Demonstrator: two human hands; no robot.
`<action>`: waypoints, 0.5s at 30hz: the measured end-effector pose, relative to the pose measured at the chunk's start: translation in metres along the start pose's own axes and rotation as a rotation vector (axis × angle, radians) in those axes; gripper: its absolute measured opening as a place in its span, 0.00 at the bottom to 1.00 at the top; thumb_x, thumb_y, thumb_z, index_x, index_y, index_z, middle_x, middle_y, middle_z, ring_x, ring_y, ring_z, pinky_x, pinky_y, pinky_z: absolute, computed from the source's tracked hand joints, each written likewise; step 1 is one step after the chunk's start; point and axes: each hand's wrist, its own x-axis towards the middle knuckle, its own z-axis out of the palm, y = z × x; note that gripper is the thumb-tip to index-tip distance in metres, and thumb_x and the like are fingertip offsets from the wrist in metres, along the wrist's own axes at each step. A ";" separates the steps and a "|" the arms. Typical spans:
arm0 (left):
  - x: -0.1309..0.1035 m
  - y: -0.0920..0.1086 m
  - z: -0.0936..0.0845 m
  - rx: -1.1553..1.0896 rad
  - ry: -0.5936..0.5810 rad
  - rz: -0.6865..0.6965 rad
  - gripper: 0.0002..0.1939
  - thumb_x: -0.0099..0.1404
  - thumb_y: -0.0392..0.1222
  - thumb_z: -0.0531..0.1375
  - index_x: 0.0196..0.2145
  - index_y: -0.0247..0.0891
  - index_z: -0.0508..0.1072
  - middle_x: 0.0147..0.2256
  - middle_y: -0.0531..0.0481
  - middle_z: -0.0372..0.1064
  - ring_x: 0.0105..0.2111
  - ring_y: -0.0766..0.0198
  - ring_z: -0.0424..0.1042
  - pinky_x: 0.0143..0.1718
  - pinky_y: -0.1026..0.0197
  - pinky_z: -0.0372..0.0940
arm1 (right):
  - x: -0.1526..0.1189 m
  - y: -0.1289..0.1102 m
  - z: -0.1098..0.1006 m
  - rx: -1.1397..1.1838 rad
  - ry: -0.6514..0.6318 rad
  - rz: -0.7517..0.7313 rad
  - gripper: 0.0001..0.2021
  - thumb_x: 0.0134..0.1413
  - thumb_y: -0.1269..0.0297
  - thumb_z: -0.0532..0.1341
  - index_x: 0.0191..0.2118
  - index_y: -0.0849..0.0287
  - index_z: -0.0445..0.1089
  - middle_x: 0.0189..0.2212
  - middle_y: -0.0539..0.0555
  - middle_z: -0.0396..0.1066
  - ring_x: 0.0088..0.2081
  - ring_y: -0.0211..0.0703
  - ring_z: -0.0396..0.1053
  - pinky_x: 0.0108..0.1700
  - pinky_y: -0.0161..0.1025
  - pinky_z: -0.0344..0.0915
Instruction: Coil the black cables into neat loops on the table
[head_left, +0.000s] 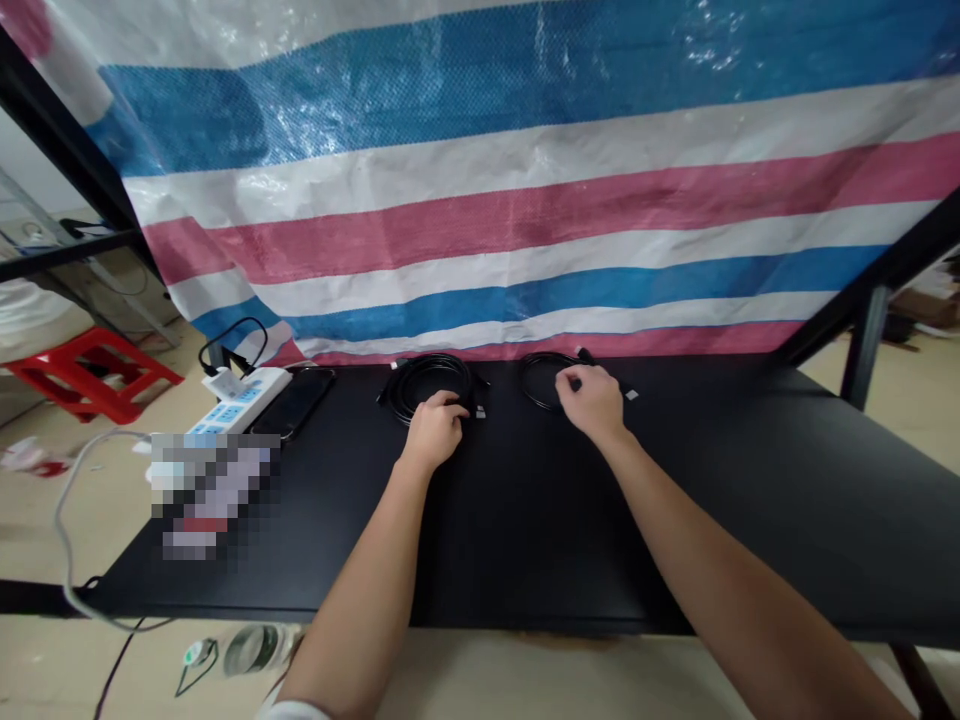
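A bundle of black cables point(401, 385) lies coiled at the back of the black table, with pale plugs showing at its edges. My left hand point(435, 432) is at the near right side of this coil, its fingers loosely curved and apart. To the right lies a smaller coiled black cable point(534, 382). My right hand point(592, 400) is at that coil's right side, thumb and fingertips pinched together on it. One cable end point(583, 354) sticks out behind the right hand, and a pale plug point(631, 395) shows to its right.
On the table's left stand a white power strip point(255, 392) with plugs in it and a dark phone point(300, 400). A striped tarp point(510, 200) hangs behind the black table point(525, 540). A red stool point(105, 375) stands on the floor at left.
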 end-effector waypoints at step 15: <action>-0.001 0.003 0.006 0.095 0.041 0.030 0.16 0.60 0.33 0.54 0.41 0.40 0.78 0.43 0.44 0.74 0.41 0.58 0.75 0.46 0.55 0.70 | 0.009 0.052 -0.027 -0.205 -0.080 0.440 0.10 0.42 0.55 0.62 0.25 0.57 0.70 0.30 0.61 0.70 0.43 0.59 0.66 0.43 0.53 0.65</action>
